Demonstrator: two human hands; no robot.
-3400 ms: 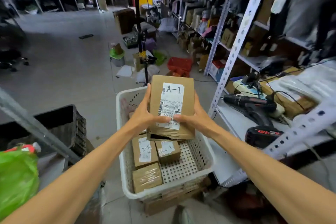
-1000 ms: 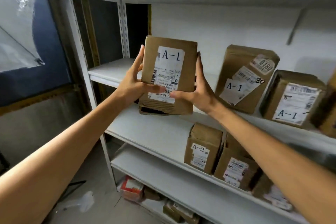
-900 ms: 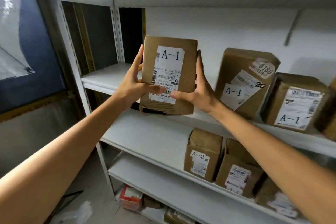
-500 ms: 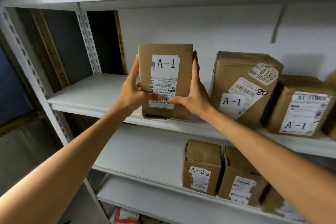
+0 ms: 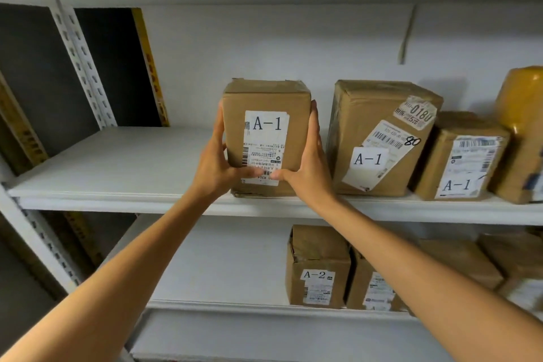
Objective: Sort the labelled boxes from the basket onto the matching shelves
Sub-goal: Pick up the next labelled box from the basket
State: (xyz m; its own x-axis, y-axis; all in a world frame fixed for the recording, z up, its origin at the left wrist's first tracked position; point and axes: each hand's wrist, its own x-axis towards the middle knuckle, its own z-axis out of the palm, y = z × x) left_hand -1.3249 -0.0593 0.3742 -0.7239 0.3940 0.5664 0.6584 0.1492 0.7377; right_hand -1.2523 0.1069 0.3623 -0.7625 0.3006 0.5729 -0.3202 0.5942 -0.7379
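Left hand [image 5: 214, 169] and right hand [image 5: 312, 169] grip the narrow A-1 box [image 5: 266, 97] by its sides, thumbs pressed on the label. Box stands upright on the upper shelf [image 5: 102, 173], just left of a bigger A-1 box [image 5: 367, 114].

brown cardboard box [image 5: 266, 138], matt white paper label [image 5: 266, 145]; smooth white-painted shelf [image 5: 117, 173].
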